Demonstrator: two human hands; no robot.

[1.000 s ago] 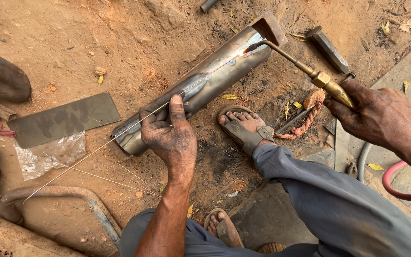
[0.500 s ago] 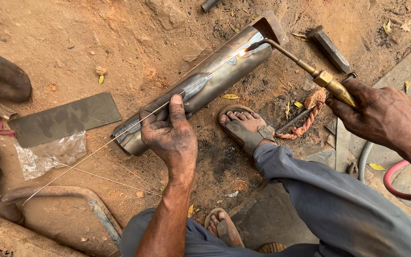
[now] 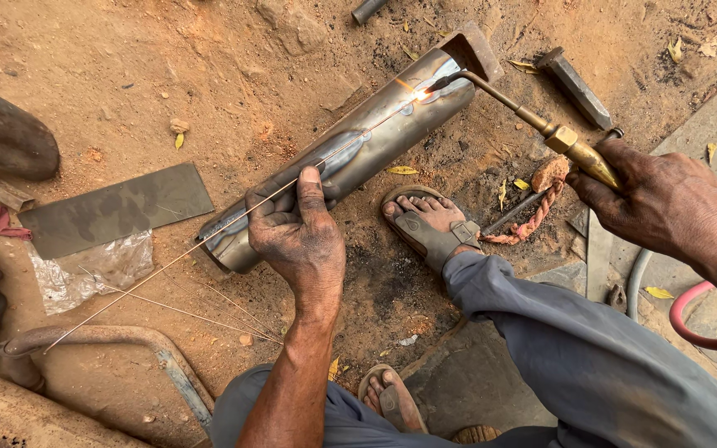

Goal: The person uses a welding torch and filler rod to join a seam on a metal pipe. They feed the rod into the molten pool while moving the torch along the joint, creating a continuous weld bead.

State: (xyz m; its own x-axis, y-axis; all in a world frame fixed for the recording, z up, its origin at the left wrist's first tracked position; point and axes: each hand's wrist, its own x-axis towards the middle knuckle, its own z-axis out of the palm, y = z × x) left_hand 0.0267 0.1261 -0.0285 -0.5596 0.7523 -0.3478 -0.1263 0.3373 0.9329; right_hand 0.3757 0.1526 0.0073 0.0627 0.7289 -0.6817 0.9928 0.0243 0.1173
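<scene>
Nearest the camera, the person squats on bare earth, one sandalled foot (image 3: 426,226) planted just beside the metal cylinder (image 3: 350,149). The left hand (image 3: 296,232) is closed in a pinch on a thin filler rod (image 3: 209,236), knuckles resting against the cylinder's near side; the rod runs diagonally from the ground at lower left, through the fingers, up to the glowing spot near the cylinder's far end. The right hand (image 3: 665,199) is wrapped firmly round the brass handle of a gas torch (image 3: 533,120), whose bent neck reaches left so the tip sits at the same bright spot. Judgement: sound work here calls for the rod tip kept inside the heated zone, the flame held at a steady shallow angle, and the cylinder braced against rolling. The cylinder lies tilted across the dirt, touching the left hand, well apart from the right. Beyond lie a flat steel plate (image 3: 118,207), a hammer head (image 3: 574,83) and hoses (image 3: 690,323).
</scene>
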